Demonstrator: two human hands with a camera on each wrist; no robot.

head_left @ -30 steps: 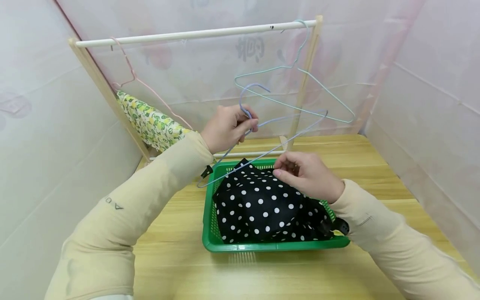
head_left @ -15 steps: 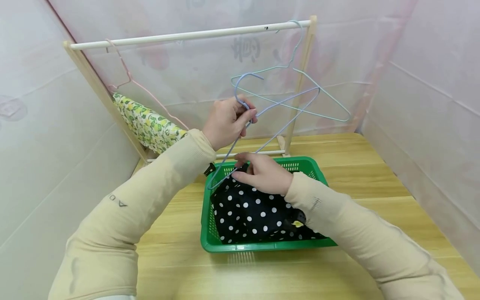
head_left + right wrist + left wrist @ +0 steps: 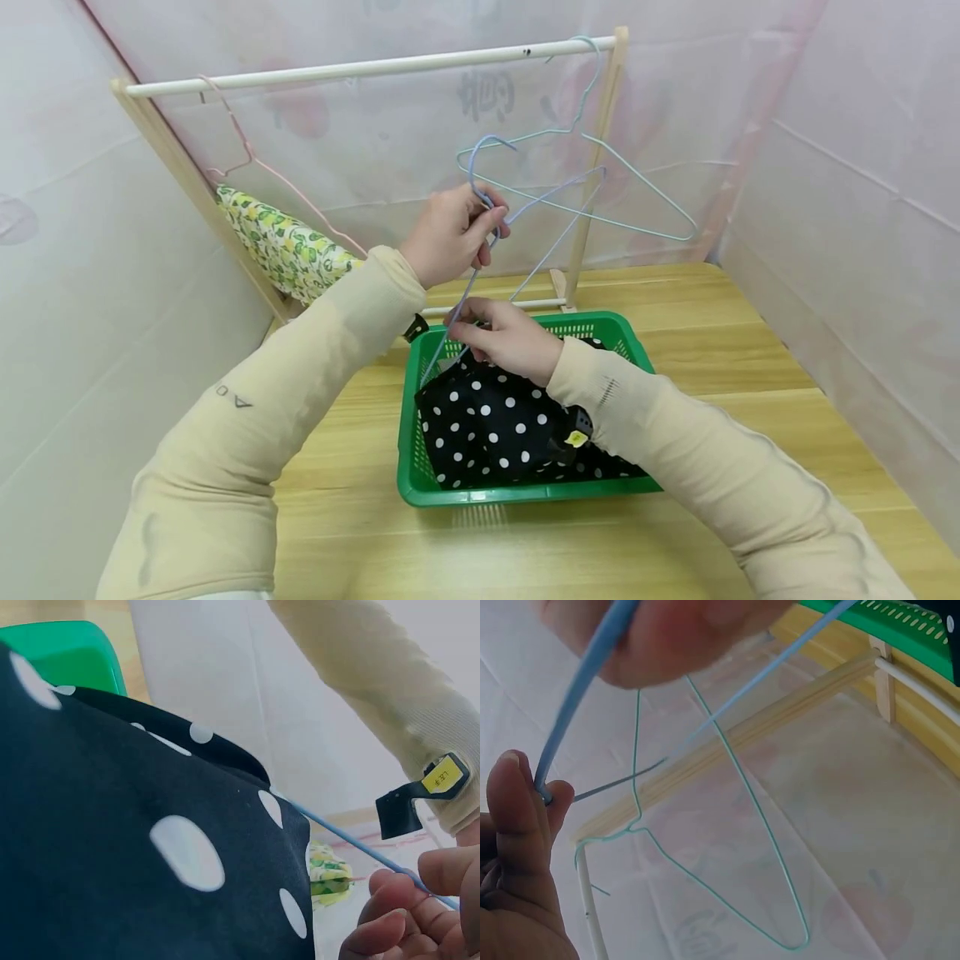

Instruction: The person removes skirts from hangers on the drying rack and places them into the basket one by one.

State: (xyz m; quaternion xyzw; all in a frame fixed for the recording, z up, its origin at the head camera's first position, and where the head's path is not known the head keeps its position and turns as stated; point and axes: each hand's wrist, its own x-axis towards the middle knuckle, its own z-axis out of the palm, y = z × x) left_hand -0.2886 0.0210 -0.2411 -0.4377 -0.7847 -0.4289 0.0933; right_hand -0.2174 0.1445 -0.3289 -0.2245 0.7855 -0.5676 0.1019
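My left hand (image 3: pixel 456 233) grips a thin blue wire clothes hanger (image 3: pixel 542 200) at its neck, just below the hook. The left wrist view shows the hanger's wire held between thumb and finger. My right hand (image 3: pixel 512 337), low over the basket, pinches the hanger's lower bar near its left end; thumb and fingers (image 3: pixel 386 900) lie along the wire in the right wrist view. A black cloth with white dots (image 3: pixel 487 425) lies bunched in the green basket (image 3: pixel 525 495). The hanger's left corner is hidden behind or inside the cloth's raised upper edge.
Behind the basket stands a wooden rack with a white rail (image 3: pixel 360 67). A green hanger (image 3: pixel 651 186) hangs bare at its right. At the left, a pink hanger (image 3: pixel 292 183) bears a lemon-print cloth (image 3: pixel 288 250). Curtain-like walls (image 3: pixel 840 250) enclose the wooden table (image 3: pixel 720 367).
My right hand has moved left from above the cloth to the hanger's lower left. The hanger has tilted, its right end rising and its left corner passing out of sight at the cloth.
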